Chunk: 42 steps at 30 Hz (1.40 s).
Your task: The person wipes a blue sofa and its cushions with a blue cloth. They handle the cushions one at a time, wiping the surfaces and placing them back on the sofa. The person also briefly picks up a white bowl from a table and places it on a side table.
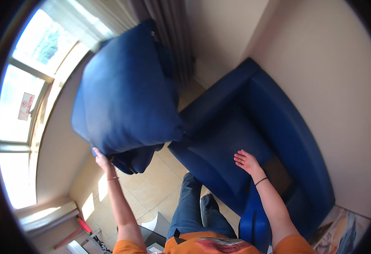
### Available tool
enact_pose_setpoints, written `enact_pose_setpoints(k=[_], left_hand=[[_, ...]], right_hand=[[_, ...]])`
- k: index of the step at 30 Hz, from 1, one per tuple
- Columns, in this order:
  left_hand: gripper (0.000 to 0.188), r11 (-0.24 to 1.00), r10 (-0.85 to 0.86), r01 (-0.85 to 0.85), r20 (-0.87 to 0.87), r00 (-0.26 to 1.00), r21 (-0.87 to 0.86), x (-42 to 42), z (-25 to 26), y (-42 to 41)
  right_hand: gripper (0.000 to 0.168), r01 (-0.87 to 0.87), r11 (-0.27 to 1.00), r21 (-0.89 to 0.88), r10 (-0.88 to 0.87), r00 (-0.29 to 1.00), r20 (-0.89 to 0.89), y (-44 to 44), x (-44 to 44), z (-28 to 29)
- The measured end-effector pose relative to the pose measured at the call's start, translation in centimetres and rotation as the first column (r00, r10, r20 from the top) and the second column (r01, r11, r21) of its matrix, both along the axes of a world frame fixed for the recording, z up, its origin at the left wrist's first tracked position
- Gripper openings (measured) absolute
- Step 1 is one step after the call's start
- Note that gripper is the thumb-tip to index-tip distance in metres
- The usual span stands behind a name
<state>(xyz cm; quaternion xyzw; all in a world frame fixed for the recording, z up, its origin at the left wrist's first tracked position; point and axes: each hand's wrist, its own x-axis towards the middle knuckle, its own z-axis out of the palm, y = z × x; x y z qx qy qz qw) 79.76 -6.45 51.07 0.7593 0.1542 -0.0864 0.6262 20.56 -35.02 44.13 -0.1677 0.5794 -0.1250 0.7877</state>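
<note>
My left hand (103, 161) grips the lower corner of a large blue cushion (122, 92). The cushion is tilted and slightly blurred, in front of the window side. Beneath its lower edge, more dark blue upholstery (136, 160) shows, and its shape is partly hidden. My right hand (247, 162) is empty, palm up with fingers extended, over a blue sofa (233, 139) that has no loose cushion on its near seat. Beside my right forearm stands a smaller blue padded piece (255, 222) with a dark seam; I cannot tell what it is.
Bright windows (20, 104) and a sill line the left. Grey curtains (169, 31) hang behind the cushion. A plain wall (325, 95) backs the sofa. Tiled floor (150, 173) lies ahead of my legs. A red broom (84, 223), a dark tabletop (152, 235) and a painted panel (344, 233) are below.
</note>
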Motion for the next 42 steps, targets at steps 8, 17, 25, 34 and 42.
enact_pose_setpoints(k=[8,17,25,34,42], left_hand=[[0.091,0.966,-0.132,0.119,-0.038,0.991,-0.231,-2.9,2.2,-2.3],[0.081,0.981,-0.163,0.159,-0.030,0.986,-0.111,-4.7,2.6,-1.0],[0.088,0.979,-0.108,0.096,-0.058,0.992,-0.179,-4.1,2.4,-1.2],[0.041,0.964,0.171,-0.128,0.173,0.970,-0.232,-12.7,1.7,0.6],[0.041,0.996,-0.084,0.082,0.110,0.990,0.022,-24.9,0.9,3.7]], right_hand=[[0.098,0.140,0.877,0.460,0.050,0.925,-0.377,6.5,-5.4,-13.8],[0.120,0.476,0.736,0.481,-0.509,0.858,-0.070,10.2,8.3,-24.1],[0.037,0.496,0.834,-0.243,-0.519,0.854,-0.039,-8.4,5.0,-17.8],[0.090,0.158,0.838,0.523,-0.141,0.987,-0.072,2.6,9.7,-16.1],[0.103,0.726,0.420,0.544,-0.831,0.548,-0.089,14.4,9.5,-27.0]])
